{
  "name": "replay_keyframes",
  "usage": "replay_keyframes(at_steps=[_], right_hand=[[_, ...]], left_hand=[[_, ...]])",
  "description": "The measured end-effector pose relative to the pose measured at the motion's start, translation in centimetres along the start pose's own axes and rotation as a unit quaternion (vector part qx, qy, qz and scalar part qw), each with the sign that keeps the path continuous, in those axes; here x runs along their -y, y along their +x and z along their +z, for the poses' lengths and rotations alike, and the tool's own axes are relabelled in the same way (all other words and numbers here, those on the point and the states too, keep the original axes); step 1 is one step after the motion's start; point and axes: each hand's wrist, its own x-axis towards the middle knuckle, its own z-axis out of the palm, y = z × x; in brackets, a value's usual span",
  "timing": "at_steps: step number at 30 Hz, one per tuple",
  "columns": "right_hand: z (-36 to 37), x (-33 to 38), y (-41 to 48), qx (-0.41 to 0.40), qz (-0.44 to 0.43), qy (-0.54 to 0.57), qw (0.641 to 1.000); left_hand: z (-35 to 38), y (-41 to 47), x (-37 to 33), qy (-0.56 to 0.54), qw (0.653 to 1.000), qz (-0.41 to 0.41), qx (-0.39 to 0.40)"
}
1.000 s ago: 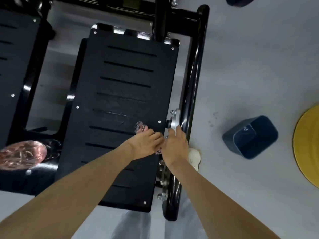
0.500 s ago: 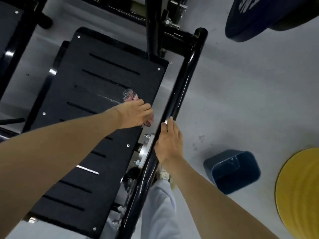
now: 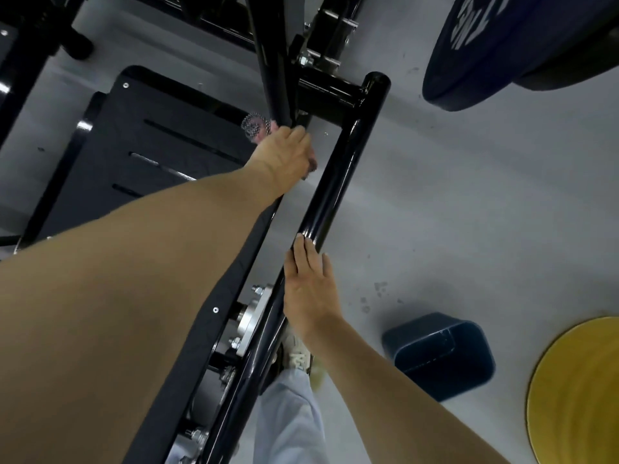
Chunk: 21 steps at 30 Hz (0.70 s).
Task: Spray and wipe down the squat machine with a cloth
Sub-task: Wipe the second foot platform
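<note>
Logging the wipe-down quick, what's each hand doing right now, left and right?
Left hand: closed on the cloth, at the far corner of the footplate.
Right hand: open, lying flat on the black frame tube.

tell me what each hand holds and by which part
Left hand grips the cloth, bunched by its middle, ends poking out either side. Right hand holds nothing; it lies flat on the frame tube.

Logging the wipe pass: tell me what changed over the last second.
The left hand slid the cloth along the footplate to its far corner. The right hand left the silver bracket and rests flat farther up the side rail. Cloth still held; blue bin unmoved.
</note>
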Motion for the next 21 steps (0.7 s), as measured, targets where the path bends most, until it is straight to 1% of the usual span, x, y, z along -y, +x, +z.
replay_keyframes(at_steps=[2,4,9,12,15,18,21], right_hand=[[0.2,0.2,0.1,0.006,0.004,0.001,1.000],[0.2,0.3,0.1,0.007,0.008,0.006,1.000],[0.0,0.4,-0.2,0.002,0.018,0.022,1.000],[0.0,0.8,-0.9,0.001,0.031,0.038,0.999],[0.4,1.8,-2.3,0.001,0.054,0.052,0.997],[1.3,3.2,-4.0,0.032,0.064,0.033,0.997],[2.4,5.6,-5.4,0.043,0.073,0.026,0.996]], left_hand=[[-0.8,0.4,0.3,-0.044,0.997,-0.056,0.008],[-0.8,0.0,-0.1,-0.070,0.994,-0.077,0.010],[1.0,-3.8,-3.0,-0.083,0.995,-0.046,0.043],[1.5,-7.7,-5.3,-0.088,0.995,0.018,0.047],[3.0,-12.2,-7.0,-0.129,0.990,0.039,0.042],[4.2,-16.6,-9.0,-0.184,0.978,0.067,0.066],[5.4,-21.1,-10.9,-0.231,0.967,0.078,0.074]])
